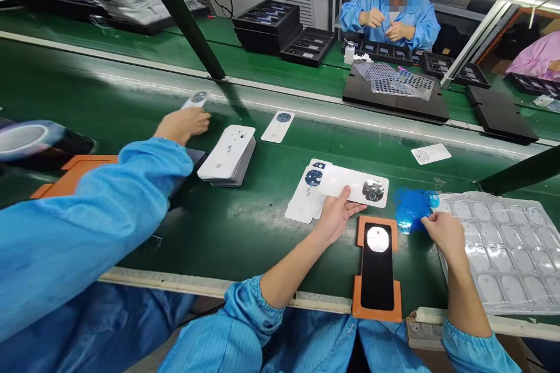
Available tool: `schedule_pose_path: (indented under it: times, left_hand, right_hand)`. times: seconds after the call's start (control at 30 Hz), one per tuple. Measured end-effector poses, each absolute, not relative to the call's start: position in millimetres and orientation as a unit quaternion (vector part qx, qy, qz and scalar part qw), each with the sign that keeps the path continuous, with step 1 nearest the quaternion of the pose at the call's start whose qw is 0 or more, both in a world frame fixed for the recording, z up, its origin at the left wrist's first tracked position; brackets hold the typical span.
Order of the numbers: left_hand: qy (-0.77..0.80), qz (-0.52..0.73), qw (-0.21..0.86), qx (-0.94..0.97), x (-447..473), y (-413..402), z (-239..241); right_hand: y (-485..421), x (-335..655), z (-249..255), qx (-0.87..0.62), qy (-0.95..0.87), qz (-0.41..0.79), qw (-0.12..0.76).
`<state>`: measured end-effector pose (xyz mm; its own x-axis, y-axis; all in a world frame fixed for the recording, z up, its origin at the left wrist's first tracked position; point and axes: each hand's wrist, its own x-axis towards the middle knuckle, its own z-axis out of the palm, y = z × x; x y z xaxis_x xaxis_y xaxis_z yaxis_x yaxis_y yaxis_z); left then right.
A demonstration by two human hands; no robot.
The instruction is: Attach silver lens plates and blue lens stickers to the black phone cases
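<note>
My left hand [339, 215] grips a white phone-shaped sheet [343, 179] with a dark round camera-lens print at its right end, thumb on top and fingers beneath. More white sheets [301, 198] lie partly under it. Close to the crumpled blue films [410, 210], my right hand [447, 233] is closed in a pinch; what its fingertips hold, if anything, I cannot make out. Between my hands, nearer to me, a black phone-shaped panel [377, 274] with a white round-cornered camera area rests in an orange fixture [362, 303].
Right of my hand lies a clear plastic tray [499, 256]. A stack of white sheets [227, 154] and single sheets [279, 126] [431, 154] lie farther off. From the left reaches a co-worker's hand [184, 123]. Slanted dark posts [179, 17] cross the bench; another person [389, 11] sits opposite.
</note>
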<state>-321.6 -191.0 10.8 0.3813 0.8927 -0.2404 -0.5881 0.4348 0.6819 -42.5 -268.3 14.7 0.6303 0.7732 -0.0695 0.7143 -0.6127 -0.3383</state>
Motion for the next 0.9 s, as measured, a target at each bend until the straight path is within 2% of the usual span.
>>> schedule_pose_path:
  times: [0.1,0.2,0.27,0.33,0.43,0.5,0.63,0.9]
  left_hand:
    - [0.297,0.452,0.781,0.313,-327.6,-193.4,19.6]
    - [0.325,0.413,0.68,0.512,-335.9,-206.5,29.7]
    - [0.285,0.36,0.541,0.705,-341.6,-219.7,33.5]
    - [0.208,0.307,0.356,0.858,-345.4,-234.5,32.1]
    - [0.154,0.255,0.098,0.949,-345.6,-253.4,20.5]
    - [0.148,0.23,0.007,0.962,-343.2,-260.6,11.3]
    - [0.141,0.218,-0.033,0.965,-338.7,-263.2,3.5]
    - [0.14,0.219,-0.015,0.966,-339.5,-260.5,1.0]
  right_hand:
    - [-286.8,-45.4,30.8,-0.876,-0.451,0.054,0.159]
    - [-308.8,-73.8,50.1,-0.797,-0.529,-0.005,0.292]
    - [-320.7,-95.9,56.2,-0.7,-0.625,-0.008,0.345]
    - [-329.8,-112.8,52.5,-0.594,-0.736,-0.012,0.325]
    - [-340.1,-122.4,32.7,-0.503,-0.821,-0.049,0.267]
    - [-345.1,-120.6,18.2,-0.492,-0.832,-0.065,0.246]
    - [-350.8,-113.6,3.6,-0.484,-0.842,-0.07,0.228]
    - [-353.7,-111.1,-1.1,-0.477,-0.851,-0.073,0.207]
